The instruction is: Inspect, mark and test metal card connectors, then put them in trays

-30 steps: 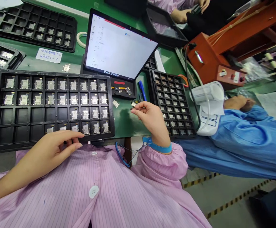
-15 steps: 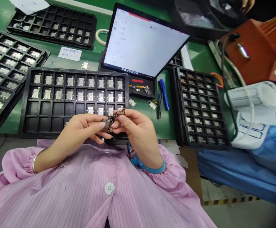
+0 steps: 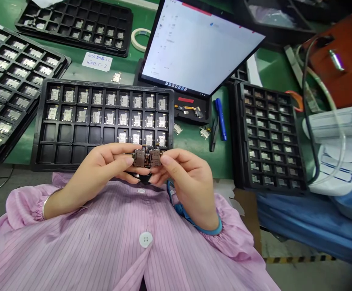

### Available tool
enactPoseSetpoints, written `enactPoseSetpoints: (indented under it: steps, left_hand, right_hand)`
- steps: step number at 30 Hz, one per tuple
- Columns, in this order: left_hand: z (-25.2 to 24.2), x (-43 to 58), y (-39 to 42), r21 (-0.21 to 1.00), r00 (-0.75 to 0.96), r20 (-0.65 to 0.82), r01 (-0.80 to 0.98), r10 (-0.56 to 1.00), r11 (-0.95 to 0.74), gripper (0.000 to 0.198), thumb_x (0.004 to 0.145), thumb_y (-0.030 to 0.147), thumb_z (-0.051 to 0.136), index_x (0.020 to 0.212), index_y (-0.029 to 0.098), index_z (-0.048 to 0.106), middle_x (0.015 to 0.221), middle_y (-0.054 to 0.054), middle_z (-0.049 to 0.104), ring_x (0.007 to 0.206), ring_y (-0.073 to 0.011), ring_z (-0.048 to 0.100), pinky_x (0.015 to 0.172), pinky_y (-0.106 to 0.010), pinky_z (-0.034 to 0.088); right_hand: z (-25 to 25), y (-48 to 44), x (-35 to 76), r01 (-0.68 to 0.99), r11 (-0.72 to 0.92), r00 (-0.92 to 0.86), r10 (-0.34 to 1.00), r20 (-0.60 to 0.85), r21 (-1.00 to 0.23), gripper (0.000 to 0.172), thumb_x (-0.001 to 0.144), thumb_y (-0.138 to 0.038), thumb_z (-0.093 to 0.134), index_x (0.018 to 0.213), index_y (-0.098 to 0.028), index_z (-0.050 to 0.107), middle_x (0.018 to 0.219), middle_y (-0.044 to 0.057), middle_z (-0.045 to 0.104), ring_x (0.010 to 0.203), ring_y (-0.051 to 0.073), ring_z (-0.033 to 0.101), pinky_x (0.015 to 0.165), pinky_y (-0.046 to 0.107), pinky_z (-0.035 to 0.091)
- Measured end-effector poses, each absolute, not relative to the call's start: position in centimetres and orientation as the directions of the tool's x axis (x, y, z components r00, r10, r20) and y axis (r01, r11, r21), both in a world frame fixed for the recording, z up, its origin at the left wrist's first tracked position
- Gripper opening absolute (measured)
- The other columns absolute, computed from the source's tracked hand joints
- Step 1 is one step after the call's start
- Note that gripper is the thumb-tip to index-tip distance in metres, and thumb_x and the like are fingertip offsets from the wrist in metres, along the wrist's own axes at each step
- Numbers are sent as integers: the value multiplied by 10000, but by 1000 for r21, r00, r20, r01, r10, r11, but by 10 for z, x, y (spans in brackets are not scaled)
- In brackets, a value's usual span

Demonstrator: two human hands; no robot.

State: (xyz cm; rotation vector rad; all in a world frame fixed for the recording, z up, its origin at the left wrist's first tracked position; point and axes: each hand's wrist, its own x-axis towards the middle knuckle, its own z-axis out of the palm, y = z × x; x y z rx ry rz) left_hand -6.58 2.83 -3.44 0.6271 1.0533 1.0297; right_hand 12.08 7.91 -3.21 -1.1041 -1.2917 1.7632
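Observation:
My left hand (image 3: 111,163) pinches a small circuit board with a metal shield (image 3: 140,158) between thumb and fingers. A second, similar board (image 3: 154,157) is pinched in my right hand (image 3: 185,171). The two boards are side by side, close together, with their metal faces turned up toward me; I cannot tell whether they touch. Both hands are over the front edge of a black compartment tray (image 3: 76,150). Its two back rows hold similar boards, as do some pockets at the right of the third row. Part of the front row is hidden behind my hands.
A laptop (image 3: 200,44) stands behind the tray. Loose boards (image 3: 204,132), a blue pen (image 3: 221,119) and black tweezers (image 3: 214,135) lie to the right. More filled trays stand left (image 3: 27,60) and right (image 3: 269,141). A tape roll (image 3: 139,39) lies behind. Another person's blue clothing (image 3: 300,226) is at right.
The right-hand board has turned from a tilted position to face me, beside the left one. My right hand has shifted slightly right and down. The whole view has shifted a little.

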Motion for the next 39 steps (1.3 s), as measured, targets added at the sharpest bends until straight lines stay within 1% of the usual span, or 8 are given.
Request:
enactPoseSetpoints:
  steps: [5,9,16,20,24,31,35,39]
  left_hand:
    - [-34,-66,29,813,117,-429,-381,896,440,352,876,327,677,1196,183,654,1155,-107,723,926,-237,737,665,-218,621]
    - [-33,-65,30,816,100,-445,-366,890,448,358,866,331,686,1190,182,656,1153,-109,724,919,-241,738,664,-232,625]
    - [-35,-66,29,825,105,-414,-376,904,422,310,882,319,671,1168,200,670,1141,-90,731,916,-217,738,669,-205,614]
    - [-35,-68,28,841,100,-400,-355,911,408,332,882,321,668,1187,190,657,1160,-105,722,947,-238,732,684,-236,622]
    - [-34,-68,28,841,114,-387,-363,915,401,347,886,320,664,1206,188,641,1140,-105,729,959,-246,728,713,-254,624]
    - [-33,-69,28,819,130,-382,-411,915,400,341,882,297,674,1207,195,645,1135,-98,732,959,-247,729,701,-235,623]
    - [-34,-70,29,795,147,-390,-445,909,413,337,884,288,675,1210,208,652,1090,-79,746,938,-226,734,704,-216,618]
    - [-37,-69,30,779,144,-394,-472,908,413,294,868,281,698,1148,198,666,1039,-65,759,899,-206,742,688,-207,617]
  right_hand:
    - [-32,79,119,13,-263,-390,887,-247,-965,278,843,-423,701,722,-208,573,621,-12,657,445,110,598,366,200,452]
    - [-34,79,119,32,-266,-387,886,-257,-964,286,848,-425,688,725,-211,543,600,-25,642,413,92,557,346,186,405]
    - [-32,79,120,53,-231,-423,876,-232,-971,258,859,-391,679,726,-212,550,604,-25,641,417,92,553,358,197,408]
    - [-30,80,119,61,-192,-428,882,-199,-980,239,864,-354,677,715,-213,555,601,-28,631,419,87,546,362,198,398]
    - [-30,81,118,85,-171,-422,886,-191,-982,234,869,-357,671,717,-216,560,600,-28,624,419,90,539,357,203,381]
    - [-31,81,118,132,-157,-415,888,-198,-979,256,869,-349,660,694,-210,536,555,-37,579,397,74,480,357,196,340]
    - [-29,81,116,167,-136,-404,894,-194,-977,267,874,-339,637,681,-202,513,536,-47,544,393,65,450,374,192,343]
    - [-28,80,114,179,-101,-409,897,-167,-979,247,883,-292,618,685,-199,504,543,-53,534,401,60,448,382,190,337]
